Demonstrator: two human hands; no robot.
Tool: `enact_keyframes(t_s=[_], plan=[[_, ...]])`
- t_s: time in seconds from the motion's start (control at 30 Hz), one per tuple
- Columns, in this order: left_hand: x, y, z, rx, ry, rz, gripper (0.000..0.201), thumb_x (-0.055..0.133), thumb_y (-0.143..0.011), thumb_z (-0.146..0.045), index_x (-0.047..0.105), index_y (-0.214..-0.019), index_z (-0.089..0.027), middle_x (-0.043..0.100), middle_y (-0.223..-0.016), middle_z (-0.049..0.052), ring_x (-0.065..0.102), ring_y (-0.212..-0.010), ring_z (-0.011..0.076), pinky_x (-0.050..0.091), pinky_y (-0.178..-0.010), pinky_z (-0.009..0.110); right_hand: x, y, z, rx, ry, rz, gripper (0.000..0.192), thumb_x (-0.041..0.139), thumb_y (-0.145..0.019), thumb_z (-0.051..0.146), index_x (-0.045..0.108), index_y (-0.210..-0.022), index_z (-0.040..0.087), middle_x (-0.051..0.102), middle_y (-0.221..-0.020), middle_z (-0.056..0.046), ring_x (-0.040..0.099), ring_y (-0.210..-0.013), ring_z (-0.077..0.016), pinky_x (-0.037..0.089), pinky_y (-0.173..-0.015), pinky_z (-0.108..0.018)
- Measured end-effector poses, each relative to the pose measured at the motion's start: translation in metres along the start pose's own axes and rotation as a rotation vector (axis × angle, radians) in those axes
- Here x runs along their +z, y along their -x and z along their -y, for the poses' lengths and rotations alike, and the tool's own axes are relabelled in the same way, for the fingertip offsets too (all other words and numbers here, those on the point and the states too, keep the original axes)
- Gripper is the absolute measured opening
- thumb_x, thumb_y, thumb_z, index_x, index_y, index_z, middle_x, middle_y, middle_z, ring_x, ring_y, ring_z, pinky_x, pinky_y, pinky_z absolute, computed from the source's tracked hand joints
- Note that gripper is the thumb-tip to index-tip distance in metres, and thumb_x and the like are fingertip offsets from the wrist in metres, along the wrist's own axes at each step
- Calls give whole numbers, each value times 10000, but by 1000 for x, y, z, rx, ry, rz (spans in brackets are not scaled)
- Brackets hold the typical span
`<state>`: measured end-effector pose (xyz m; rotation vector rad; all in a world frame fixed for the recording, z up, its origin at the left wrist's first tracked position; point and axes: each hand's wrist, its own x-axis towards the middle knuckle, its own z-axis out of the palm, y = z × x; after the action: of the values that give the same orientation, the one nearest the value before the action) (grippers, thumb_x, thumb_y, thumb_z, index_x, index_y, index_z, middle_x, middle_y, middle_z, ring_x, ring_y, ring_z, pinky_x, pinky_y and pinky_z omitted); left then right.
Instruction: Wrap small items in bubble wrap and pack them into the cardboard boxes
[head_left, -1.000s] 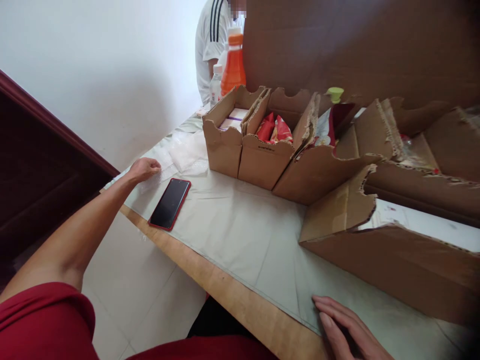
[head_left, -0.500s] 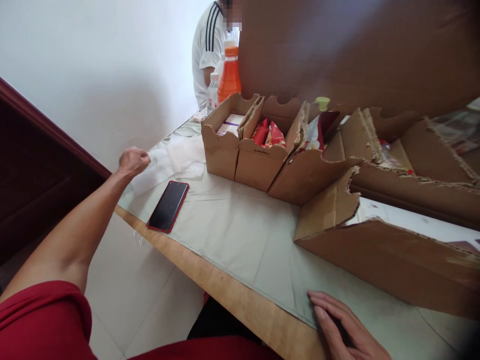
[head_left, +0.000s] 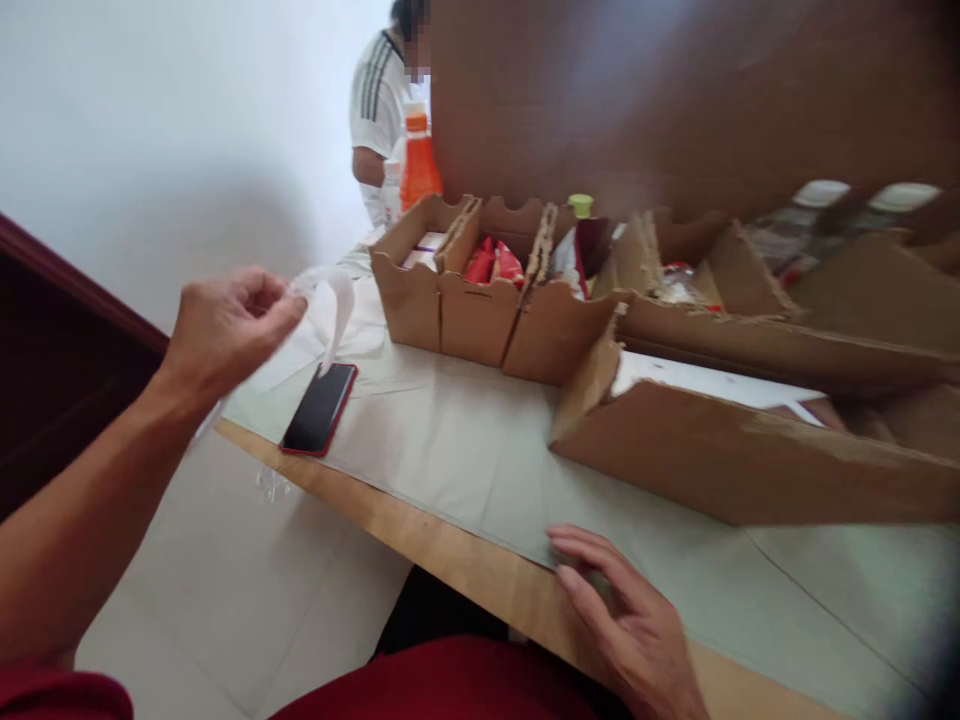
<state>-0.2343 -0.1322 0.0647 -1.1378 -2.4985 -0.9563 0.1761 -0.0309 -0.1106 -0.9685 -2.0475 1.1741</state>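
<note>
My left hand (head_left: 234, 325) is closed, its thumb and fingers pinching the edge of a thin, translucent white plastic bag (head_left: 339, 305). The bag is lifted and curls up above the table, its lower end near the phone. More of the same pale plastic (head_left: 367, 325) lies flat behind it. Below the bag, a phone (head_left: 319, 410) in a red case lies by the table's front edge. My right hand (head_left: 626, 610) rests at the table edge with its thumb and fingers apart, holding nothing.
Cardboard bins (head_left: 480, 325) with red packets and boxes stand along the back. A longer cardboard bin (head_left: 735, 450) holds a white box at the right. Behind the bins are an orange bottle (head_left: 420, 170) and a person in a white shirt (head_left: 375, 100).
My left hand has come back nearer to me and up, with the plastic bag now raised in its pinch. The view has shifted to the right. My right hand stays at the table edge.
</note>
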Motion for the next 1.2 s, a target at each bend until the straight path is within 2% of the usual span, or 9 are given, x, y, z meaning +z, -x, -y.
enact_keyframes(t_s=[0.1,0.17,0.27,0.4,0.57,0.7,0.9,1.07,1.2], plan=[[25,71,-50,423,42,-11,200,600,-934,-391,615,-799,-246,772,-1020,33,726,-857,216,555,-706,354,16,-3,36,171,-471,388,531,682,-917,629,719,-1291,255,754,-1311,-129,739,-1150,-285,609,-950,-405],[47,116,-75,636,70,-3,100,608,-949,-265,593,-851,-268,769,-1055,50,750,-880,221,592,-722,372,25,-10,49,246,-848,504,786,696,-840,750,609,-1422,230,697,-1411,-169,679,-1279,-322,589,-953,-423],[74,168,-101,814,167,85,158,601,-927,-128,594,-953,-284,755,-1015,57,754,-850,219,626,-705,376,27,-22,49,344,-1123,411,873,641,-810,835,552,-1423,220,715,-1363,-168,687,-1251,-332,577,-941,-437],[86,202,-118,927,327,263,232,573,-926,-73,574,-991,-295,743,-952,74,733,-805,234,631,-668,413,10,-25,33,356,-1097,170,835,536,-829,875,578,-1364,236,722,-1328,-141,650,-1273,-337,555,-1004,-473],[81,206,-126,925,450,306,286,594,-896,-40,572,-1024,-295,717,-842,57,706,-734,228,606,-616,412,-10,-11,13,309,-1156,81,874,757,-706,791,566,-1381,269,687,-1371,-126,647,-1242,-324,530,-1038,-486],[96,200,-112,923,413,225,300,624,-865,-67,609,-1054,-300,723,-865,51,721,-782,249,620,-707,454,-29,5,3,346,-1031,4,657,979,-578,536,698,-1102,256,723,-1005,-19,652,-849,-183,536,-815,-313],[134,179,-76,932,235,125,319,601,-843,-48,631,-1050,-289,722,-932,91,734,-892,329,605,-780,532,-63,24,8,332,-796,29,401,945,-692,466,708,-870,196,643,-766,32,547,-667,-102,447,-651,-237],[129,163,-77,864,288,2,530,603,-768,-50,669,-1133,-429,730,-957,52,732,-986,373,565,-850,632,-81,21,19,275,-495,37,274,852,-783,424,719,-891,210,691,-801,14,606,-703,-137,507,-679,-268],[135,174,-82,982,166,107,408,616,-807,-54,641,-1101,-335,748,-963,61,733,-896,320,567,-803,538,-92,1,7,220,-54,-10,212,745,-855,339,735,-1034,226,768,-957,-18,703,-878,-200,549,-823,-322]])
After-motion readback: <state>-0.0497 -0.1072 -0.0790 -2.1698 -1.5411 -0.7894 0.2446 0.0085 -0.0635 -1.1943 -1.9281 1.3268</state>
